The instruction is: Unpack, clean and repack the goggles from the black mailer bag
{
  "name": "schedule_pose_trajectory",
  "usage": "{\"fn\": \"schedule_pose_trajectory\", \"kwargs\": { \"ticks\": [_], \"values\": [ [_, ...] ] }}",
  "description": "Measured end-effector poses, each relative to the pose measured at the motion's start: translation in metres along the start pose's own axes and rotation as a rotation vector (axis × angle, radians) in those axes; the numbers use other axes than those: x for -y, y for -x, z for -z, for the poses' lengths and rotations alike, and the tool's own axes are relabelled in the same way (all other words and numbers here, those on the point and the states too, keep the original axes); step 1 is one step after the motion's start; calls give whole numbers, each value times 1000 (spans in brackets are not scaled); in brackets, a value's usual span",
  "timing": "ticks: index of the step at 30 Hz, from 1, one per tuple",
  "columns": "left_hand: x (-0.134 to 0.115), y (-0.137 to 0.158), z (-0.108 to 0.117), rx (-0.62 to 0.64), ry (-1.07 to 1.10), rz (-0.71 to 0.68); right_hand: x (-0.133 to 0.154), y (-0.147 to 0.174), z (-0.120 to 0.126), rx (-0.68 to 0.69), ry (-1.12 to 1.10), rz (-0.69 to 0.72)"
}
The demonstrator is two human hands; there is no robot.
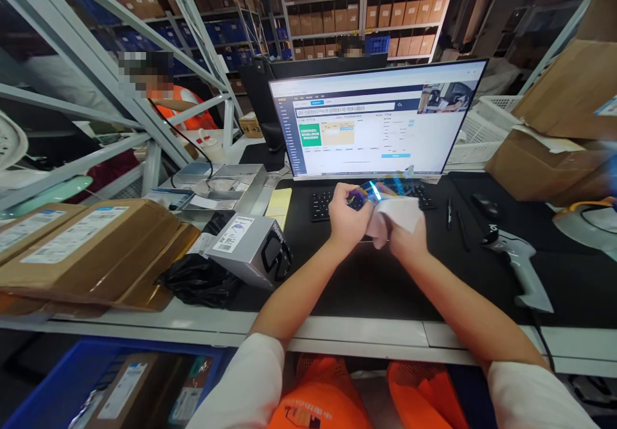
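So, 2 hands (348,222) (409,239) w/ 1 shiny pc (376,190), 1 pale cloth (400,213).

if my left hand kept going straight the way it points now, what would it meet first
Beyond the shiny clear item it holds, your left hand would probably meet the monitor first; the keyboard seems lower, though hand height is unclear.

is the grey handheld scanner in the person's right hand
No, the grey handheld scanner lies on the black mat, apart from the right hand, which holds a pale crumpled sheet.
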State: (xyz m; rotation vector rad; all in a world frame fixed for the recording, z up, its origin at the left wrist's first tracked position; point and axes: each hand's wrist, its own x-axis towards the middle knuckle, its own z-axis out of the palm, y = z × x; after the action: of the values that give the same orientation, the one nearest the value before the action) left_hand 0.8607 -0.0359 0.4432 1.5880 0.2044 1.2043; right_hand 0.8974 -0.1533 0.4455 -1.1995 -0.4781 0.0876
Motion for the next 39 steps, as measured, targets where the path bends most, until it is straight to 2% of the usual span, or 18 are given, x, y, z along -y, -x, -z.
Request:
{"fn": "schedule_pose_trajectory", "kwargs": {
  "ticks": [3, 5, 8, 10, 12, 15, 16, 19, 20, 22, 24, 28, 32, 34, 36, 37, 39],
  "values": [
    [2, -1, 0, 25, 41, 30, -6, 13, -8, 99, 113, -14],
    [2, 0, -1, 25, 30, 35, -1, 7, -9, 35, 12, -65],
    [-1, 3, -3, 23, 0, -29, 15, -15, -2, -145, -264, -105],
    [-3, 5, -4, 41, -7, -98, 24, -27, 4, -164, -375, -150],
    [-3, 5, -4, 56, -19, -170, 27, -30, 6, -173, -400, -189],
    [-2, 2, -1, 49, -35, -227, 19, -14, -3, -228, -359, -153],
    [-1, 0, 1, 42, -38, -225, 15, -7, -8, -200, -329, -148],
    [0, -4, 5, 38, -49, -218, 7, 5, -20, 4, -240, -185],
    [0, -4, 6, 44, -55, -219, 7, 5, -21, 32, -237, -189],
    [-2, -5, 8, 66, -65, -217, 12, -2, -18, -5, -273, -158],
    [-3, -4, 7, 98, -56, -205, 20, -13, -9, -48, -319, -128],
    [0, -6, 8, 142, 51, -157, 36, -29, 12, -46, -300, -163],
    [10, -15, 11, 146, 319, 24, 64, -38, 39, -63, -182, -120],
    [13, -20, 13, 130, 439, 85, 86, -45, 59, -101, -129, -7],
    [13, -23, 15, 149, 522, 78, 108, -51, 79, -155, -124, 182],
    [12, -23, 16, 186, 551, 57, 117, -54, 89, -155, -115, 259],
    [7, -21, 17, 312, 592, 23, 130, -60, 103, -107, 52, 341]
  ]
}}
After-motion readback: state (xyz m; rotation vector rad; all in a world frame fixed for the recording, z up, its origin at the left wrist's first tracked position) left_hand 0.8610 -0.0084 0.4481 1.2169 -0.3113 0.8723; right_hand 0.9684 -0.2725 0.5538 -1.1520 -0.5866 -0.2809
